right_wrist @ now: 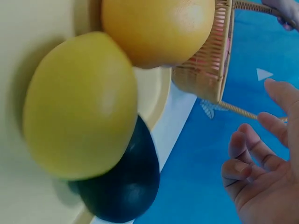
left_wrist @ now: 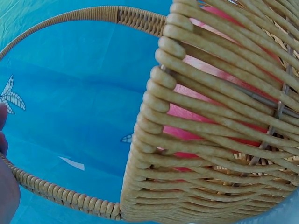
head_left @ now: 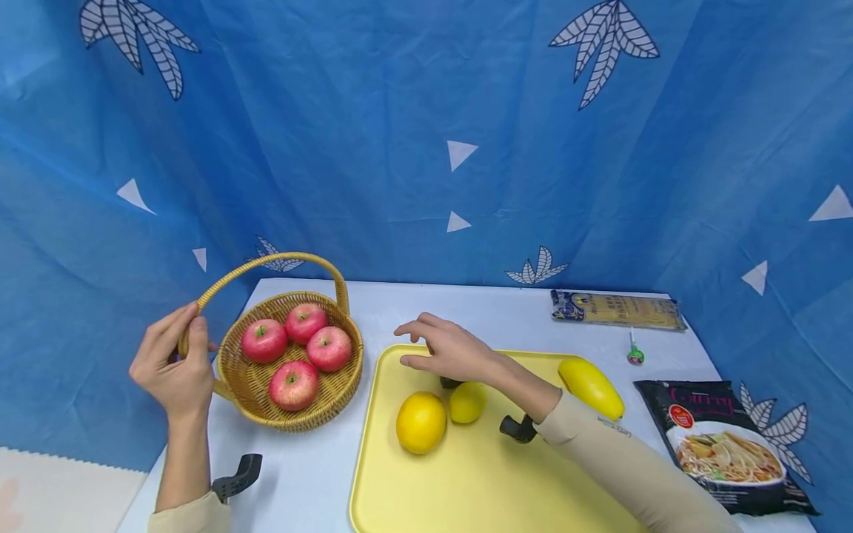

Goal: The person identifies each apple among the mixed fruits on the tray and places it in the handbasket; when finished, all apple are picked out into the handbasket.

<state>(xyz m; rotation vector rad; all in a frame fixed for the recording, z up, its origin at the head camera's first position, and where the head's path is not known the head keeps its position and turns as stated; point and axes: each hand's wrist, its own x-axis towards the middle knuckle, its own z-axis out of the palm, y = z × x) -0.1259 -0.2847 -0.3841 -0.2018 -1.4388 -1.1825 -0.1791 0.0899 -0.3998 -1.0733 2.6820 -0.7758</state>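
Left hand (head_left: pixel 175 368) grips the arched handle of the wicker basket (head_left: pixel 256 389), fingers and thumb curled round the handle near its left foot. In the left wrist view the handle (left_wrist: pixel 60 193) runs past the palm edge and the woven basket wall fills the right side, with red showing through the weave.

The basket sits on the pale table (head_left: pixel 300 474), at its left end, just beside the yellow tray (head_left: pixel 480 481). Four red apples (head_left: pixel 293 385) lie inside it, close together.

Right hand (head_left: pixel 449 349) hovers over the tray's far left part, fingers spread and relaxed, holding nothing. In the right wrist view the open palm (right_wrist: pixel 268 186) is apart from the fruit.

On the tray, below that hand: an orange-yellow round fruit (head_left: pixel 420 422), a smaller lemon (head_left: pixel 467 402) just beside it, and a dark fruit (right_wrist: pixel 124 186), largely hidden in the head view, touching the lemon. An elongated yellow fruit (head_left: pixel 590 387) lies at the tray's right edge.

Right end of the table: a noodle packet (head_left: pixel 723 444), a long flat packet (head_left: pixel 616 309), and a small lollipop-like item (head_left: pixel 635 354).
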